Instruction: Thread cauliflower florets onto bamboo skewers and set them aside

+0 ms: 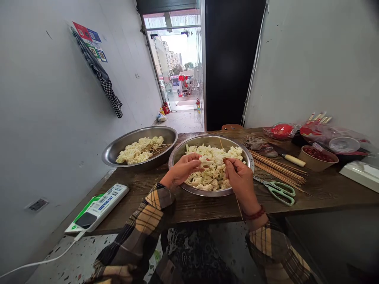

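Note:
My left hand [186, 167] pinches a pale cauliflower floret [206, 161] over the right-hand steel bowl [174, 152]. Close beside it, my right hand [240, 175] is closed on a thin bamboo skewer [239, 207], whose lower end shows below the palm. The fingers hide the skewer's upper part, so I cannot tell whether it pierces the floret. Loose cauliflower pieces [204, 182] fill the bowl beneath both hands. Another thin stick [220, 142] shows at the bowl's far side.
At the left, a second steel bowl [108, 154] holds skewered cauliflower [139, 152]. Bamboo skewers [278, 169], green-handled scissors [280, 191] and a wooden-handled knife [293, 160] lie to the right. Beyond them stands a tub of red contents [318, 157]. A corded white device [99, 209] rests front left.

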Action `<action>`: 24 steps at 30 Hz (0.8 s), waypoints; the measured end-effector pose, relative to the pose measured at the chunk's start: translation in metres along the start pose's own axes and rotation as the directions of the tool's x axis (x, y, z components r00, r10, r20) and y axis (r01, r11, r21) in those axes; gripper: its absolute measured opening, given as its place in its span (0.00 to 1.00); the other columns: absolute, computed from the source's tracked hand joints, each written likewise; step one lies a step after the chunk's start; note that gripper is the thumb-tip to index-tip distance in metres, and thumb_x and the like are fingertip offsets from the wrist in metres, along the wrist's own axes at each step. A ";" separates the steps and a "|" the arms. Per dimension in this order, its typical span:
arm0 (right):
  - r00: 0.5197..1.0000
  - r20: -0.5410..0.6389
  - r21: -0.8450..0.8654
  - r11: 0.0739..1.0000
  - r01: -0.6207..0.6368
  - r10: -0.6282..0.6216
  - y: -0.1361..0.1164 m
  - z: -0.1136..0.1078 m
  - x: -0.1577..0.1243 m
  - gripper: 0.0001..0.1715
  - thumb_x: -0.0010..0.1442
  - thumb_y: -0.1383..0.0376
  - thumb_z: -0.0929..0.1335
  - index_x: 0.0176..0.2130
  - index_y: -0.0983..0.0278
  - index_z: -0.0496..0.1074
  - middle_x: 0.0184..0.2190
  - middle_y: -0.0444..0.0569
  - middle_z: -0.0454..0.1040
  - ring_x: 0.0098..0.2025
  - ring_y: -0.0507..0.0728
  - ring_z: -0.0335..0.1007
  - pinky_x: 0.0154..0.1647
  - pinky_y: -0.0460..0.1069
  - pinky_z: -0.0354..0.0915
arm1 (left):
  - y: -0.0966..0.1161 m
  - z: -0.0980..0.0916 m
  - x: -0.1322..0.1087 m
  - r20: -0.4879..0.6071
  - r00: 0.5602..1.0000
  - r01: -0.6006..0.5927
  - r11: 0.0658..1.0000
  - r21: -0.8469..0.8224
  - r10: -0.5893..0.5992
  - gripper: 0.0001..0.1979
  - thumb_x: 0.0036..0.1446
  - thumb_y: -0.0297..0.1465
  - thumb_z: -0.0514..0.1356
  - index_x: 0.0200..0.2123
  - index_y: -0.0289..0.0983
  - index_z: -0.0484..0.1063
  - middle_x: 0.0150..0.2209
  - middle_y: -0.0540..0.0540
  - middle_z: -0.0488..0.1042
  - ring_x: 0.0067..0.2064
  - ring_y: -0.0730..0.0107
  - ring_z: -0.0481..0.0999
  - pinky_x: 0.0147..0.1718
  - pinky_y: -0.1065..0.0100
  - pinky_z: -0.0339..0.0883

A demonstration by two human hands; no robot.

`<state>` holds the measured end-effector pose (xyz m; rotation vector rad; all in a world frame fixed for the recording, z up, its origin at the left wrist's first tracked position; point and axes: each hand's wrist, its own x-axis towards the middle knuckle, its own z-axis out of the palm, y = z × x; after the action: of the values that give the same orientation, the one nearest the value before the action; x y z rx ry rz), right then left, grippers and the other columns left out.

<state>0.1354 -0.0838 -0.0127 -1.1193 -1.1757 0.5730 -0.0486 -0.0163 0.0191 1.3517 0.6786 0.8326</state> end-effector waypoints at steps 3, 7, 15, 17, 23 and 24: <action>0.999 0.039 -0.006 1.000 -0.010 0.010 -0.001 0.000 -0.001 0.17 0.60 0.54 0.64 0.35 0.65 0.73 0.17 0.39 0.62 0.20 0.50 0.57 0.22 0.45 0.54 | 0.000 -0.004 -0.001 -0.032 0.999 0.001 0.975 -0.220 -0.009 0.14 0.50 0.31 0.64 0.40 0.36 0.66 0.37 0.43 0.77 0.40 0.60 0.79 0.42 0.57 0.70; 0.989 0.148 -0.009 1.000 -0.005 0.006 -0.004 -0.001 -0.002 0.17 0.61 0.55 0.64 0.34 0.65 0.73 0.16 0.38 0.61 0.20 0.50 0.56 0.21 0.45 0.53 | -0.001 -0.007 -0.002 -0.082 0.996 -0.044 0.951 -0.306 0.019 0.14 0.52 0.29 0.62 0.42 0.35 0.66 0.37 0.41 0.78 0.38 0.62 0.79 0.41 0.60 0.71; 0.936 0.353 -0.183 0.980 0.076 -0.006 -0.011 0.000 -0.002 0.17 0.62 0.56 0.63 0.32 0.64 0.74 0.16 0.40 0.64 0.21 0.51 0.59 0.23 0.45 0.55 | 0.000 -0.006 -0.004 -0.216 0.973 -0.151 0.923 -0.355 0.076 0.14 0.50 0.26 0.63 0.41 0.34 0.68 0.38 0.42 0.77 0.39 0.66 0.79 0.42 0.66 0.71; 0.924 0.382 -0.241 0.964 0.114 -0.013 -0.013 0.001 -0.001 0.16 0.62 0.57 0.63 0.32 0.64 0.74 0.18 0.42 0.67 0.22 0.52 0.62 0.24 0.46 0.56 | 0.002 -0.004 -0.004 -0.226 0.971 -0.160 0.917 -0.365 0.080 0.12 0.51 0.28 0.63 0.40 0.34 0.68 0.37 0.43 0.77 0.39 0.66 0.79 0.42 0.66 0.71; 0.912 0.408 -0.300 0.939 0.171 -0.036 -0.010 0.004 -0.001 0.16 0.62 0.57 0.62 0.31 0.63 0.73 0.21 0.44 0.71 0.24 0.53 0.65 0.26 0.46 0.58 | 0.000 -0.004 -0.005 -0.247 0.967 -0.155 0.916 -0.371 0.063 0.09 0.50 0.31 0.65 0.31 0.34 0.69 0.30 0.48 0.74 0.35 0.70 0.77 0.38 0.67 0.71; 0.912 0.409 -0.302 0.937 0.174 -0.037 -0.009 0.005 -0.001 0.17 0.62 0.57 0.62 0.31 0.63 0.73 0.21 0.44 0.71 0.24 0.54 0.65 0.26 0.46 0.58 | -0.001 -0.004 -0.004 -0.234 0.970 -0.151 0.919 -0.365 0.067 0.09 0.48 0.30 0.66 0.32 0.33 0.70 0.31 0.48 0.74 0.34 0.71 0.76 0.36 0.69 0.70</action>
<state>0.1291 -0.0865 -0.0047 -1.2468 -1.7286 0.5433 -0.0542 -0.0179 0.0173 0.9596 0.5746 1.1519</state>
